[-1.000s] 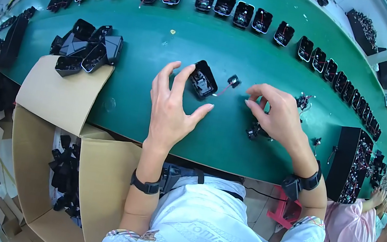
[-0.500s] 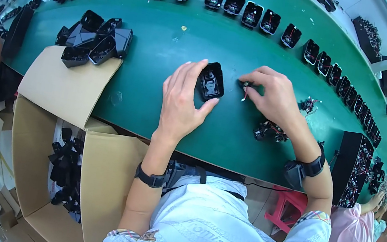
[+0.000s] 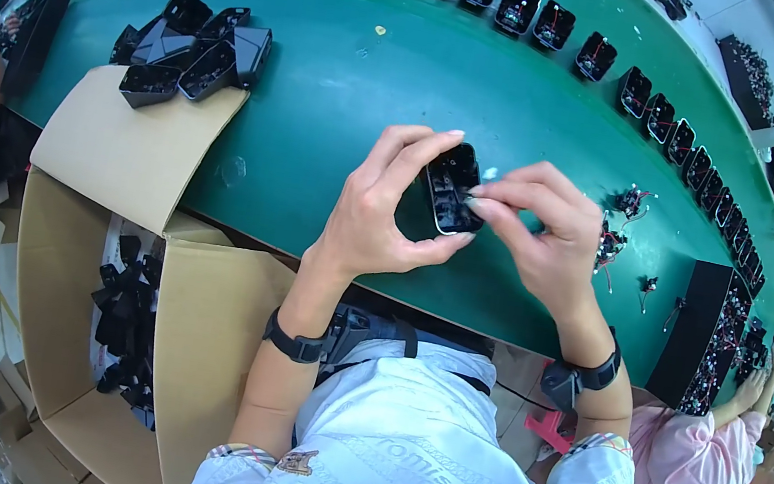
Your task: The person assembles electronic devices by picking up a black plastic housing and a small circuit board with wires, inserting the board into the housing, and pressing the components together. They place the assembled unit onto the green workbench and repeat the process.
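Note:
My left hand (image 3: 374, 208) is curved around a black plastic housing (image 3: 445, 178), fingers at its far end and thumb at its near end. The housing lies open side up, tilted a little, and its inside is dark. My right hand (image 3: 547, 235) pinches with thumb and forefinger at the housing's right side, fingertips over the opening. The small wired part seen there half a second ago is mostly covered by those fingertips. Beside my right hand lie wired parts: one bunch (image 3: 632, 200) beyond it, another bunch (image 3: 611, 245) partly hidden by the hand, and a single one (image 3: 649, 284).
Filled black housings (image 3: 518, 7) line the green table's (image 3: 331, 81) far edge. A pile of housings (image 3: 198, 60) stands at left by a cardboard box (image 3: 209, 346) holding black parts. A black bin of wired parts (image 3: 696, 337) is at right. People sit on both sides.
My right hand has moved left with the small wired part, bringing its fingertips onto the housing. My left hand and the housing have shifted slightly right and nearer. The view has shifted a little.

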Motion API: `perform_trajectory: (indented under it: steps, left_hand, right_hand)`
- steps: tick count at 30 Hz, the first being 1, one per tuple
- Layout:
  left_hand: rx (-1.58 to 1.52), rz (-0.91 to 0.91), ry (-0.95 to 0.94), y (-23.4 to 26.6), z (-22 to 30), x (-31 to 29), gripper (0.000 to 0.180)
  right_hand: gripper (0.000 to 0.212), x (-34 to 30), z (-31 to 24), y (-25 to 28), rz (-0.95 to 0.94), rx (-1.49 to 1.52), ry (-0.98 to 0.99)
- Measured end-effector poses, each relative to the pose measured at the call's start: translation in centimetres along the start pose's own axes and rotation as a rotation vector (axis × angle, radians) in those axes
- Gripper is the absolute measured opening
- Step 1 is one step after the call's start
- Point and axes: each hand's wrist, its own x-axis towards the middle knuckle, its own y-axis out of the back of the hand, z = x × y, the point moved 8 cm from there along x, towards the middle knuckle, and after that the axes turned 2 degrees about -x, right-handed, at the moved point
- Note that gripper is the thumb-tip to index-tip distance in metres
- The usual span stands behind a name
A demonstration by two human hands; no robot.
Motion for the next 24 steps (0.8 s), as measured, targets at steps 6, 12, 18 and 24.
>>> perform_trajectory:
  steps: [6, 12, 18, 24]
  left_hand:
    - [-0.04, 0.135, 0.031, 0.6, -0.9, -0.7, 0.09]
    - [-0.035, 0.13, 0.008, 0.8, -0.6, -0.8, 0.089]
    - [-0.038, 0.113, 0.033, 0.7, -1.0, -0.7, 0.087]
    - [0.021, 0.027, -0.007, -0.3, -0.6, -0.4, 0.083]
  right_hand:
    - [0.013, -0.2, -0.1, -1.0, -0.043, 0.037, -0.032]
    - [0.014, -0.1, 0.7, -1.8, 0.012, 0.055, -0.038]
    - [0.014, -0.5, 0.8, -1.4, -0.029, 0.01, -0.006]
    - [0.019, -0.4, 0.9, -1.2, -0.09, -0.119, 0.077]
